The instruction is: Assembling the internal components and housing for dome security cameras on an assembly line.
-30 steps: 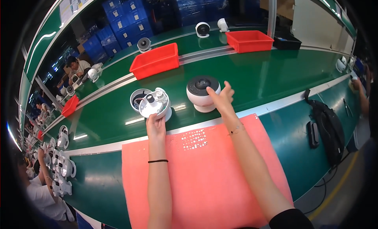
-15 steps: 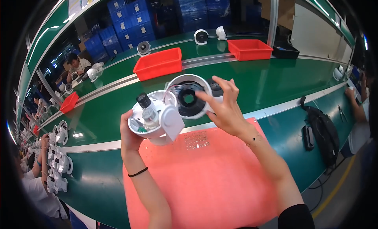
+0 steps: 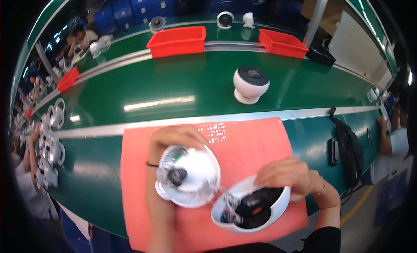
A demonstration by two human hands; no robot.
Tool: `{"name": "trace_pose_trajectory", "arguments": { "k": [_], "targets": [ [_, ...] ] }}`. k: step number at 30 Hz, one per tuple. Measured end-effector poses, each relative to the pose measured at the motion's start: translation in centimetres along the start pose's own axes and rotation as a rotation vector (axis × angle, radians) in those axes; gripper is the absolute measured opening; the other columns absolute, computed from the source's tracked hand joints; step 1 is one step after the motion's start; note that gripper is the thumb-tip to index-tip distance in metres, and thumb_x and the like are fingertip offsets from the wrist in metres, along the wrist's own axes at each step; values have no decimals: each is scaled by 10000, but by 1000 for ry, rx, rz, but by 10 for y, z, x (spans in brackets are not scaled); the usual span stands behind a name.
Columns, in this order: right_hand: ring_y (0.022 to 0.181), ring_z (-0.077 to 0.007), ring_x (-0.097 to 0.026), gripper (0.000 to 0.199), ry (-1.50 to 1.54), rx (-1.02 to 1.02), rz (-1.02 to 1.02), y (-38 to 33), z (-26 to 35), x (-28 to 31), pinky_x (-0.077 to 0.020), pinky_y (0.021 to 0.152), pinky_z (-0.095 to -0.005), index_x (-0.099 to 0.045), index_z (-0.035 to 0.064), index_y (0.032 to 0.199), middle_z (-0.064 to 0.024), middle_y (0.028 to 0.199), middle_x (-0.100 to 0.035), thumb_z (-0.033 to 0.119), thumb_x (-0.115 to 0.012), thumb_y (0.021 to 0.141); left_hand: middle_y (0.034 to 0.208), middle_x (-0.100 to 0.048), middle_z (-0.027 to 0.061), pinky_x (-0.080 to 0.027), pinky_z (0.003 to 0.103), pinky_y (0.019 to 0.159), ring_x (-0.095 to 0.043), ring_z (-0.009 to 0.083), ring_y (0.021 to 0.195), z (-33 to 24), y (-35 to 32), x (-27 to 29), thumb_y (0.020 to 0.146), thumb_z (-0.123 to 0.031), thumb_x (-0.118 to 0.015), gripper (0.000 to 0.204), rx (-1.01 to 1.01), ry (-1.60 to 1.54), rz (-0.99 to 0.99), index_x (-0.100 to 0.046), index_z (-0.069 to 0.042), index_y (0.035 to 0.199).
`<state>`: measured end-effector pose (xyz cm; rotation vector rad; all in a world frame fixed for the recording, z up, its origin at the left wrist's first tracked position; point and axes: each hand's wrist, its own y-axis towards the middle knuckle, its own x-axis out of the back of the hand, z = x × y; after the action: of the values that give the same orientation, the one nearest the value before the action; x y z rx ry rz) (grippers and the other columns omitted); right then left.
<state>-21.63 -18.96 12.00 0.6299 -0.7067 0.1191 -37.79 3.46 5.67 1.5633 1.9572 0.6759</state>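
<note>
Over the pink mat [image 3: 252, 144] I hold two parts of an opened white fan-like unit. My left hand [image 3: 179, 135] curls over the far edge of a round white housing [image 3: 200, 168], whose inner side shows a dark cylindrical piece [image 3: 177, 176]. Lower and to the right, a white shell [image 3: 248, 229] with black parts inside is tilted in my right hand [image 3: 284, 177], fingers closed over its upper rim. Thin wires [image 3: 222, 191] run between the two parts. Motion blurs both hands somewhat. Small shiny pieces [image 3: 213, 132] lie in rows at the mat's far edge.
A round white unit with a black top [image 3: 251, 81] stands on the green belt. Beyond it are a large red bin [image 3: 177, 42] and a second red bin [image 3: 283, 43]. White housings [image 3: 52, 148] crowd the left, beside a co-worker. A black bag [image 3: 349, 144] lies right.
Both parts have come down and nearer, from above the belt's edge to over the mat. My right hand, fingers spread before, now grips the shell. The white unit on the belt is uncovered.
</note>
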Motion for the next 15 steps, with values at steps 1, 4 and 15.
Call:
{"name": "trace_pose_trajectory", "arguments": {
  "k": [1, 4, 15],
  "targets": [
    [763, -305, -630, 175, 116, -45, 74, -1, 2, -4, -517, 649, -363, -554, -2, 895, -145, 901, -623, 112, -621, 780, 841, -629, 120, -467, 260, 674, -589, 171, 750, 5, 4, 6, 796, -244, -616, 298, 90, -75, 274, -615, 18, 939],
    [752, -310, -619, 229, 346, -80, 333, 13, 13, -9, -506, 630, -330, -557, -37, 968, -156, 894, -617, 123, -589, 807, 822, -633, 106, -451, 252, 690, -560, 113, 757, 33, 41, -28, 857, -316, -552, 357, 730, -164, 1085, -610, 29, 932],
    [755, -322, -622, 368, 663, -113, 374, 8, -27, 9, -507, 675, -389, -574, -83, 955, -180, 867, -625, 240, -648, 794, 1430, -79, 221, -225, 468, 1028, -223, 326, 1291, -61, -68, -86, 744, -83, -633, 785, 489, 816, -232, -129, -59, 1345]
  ]
}}
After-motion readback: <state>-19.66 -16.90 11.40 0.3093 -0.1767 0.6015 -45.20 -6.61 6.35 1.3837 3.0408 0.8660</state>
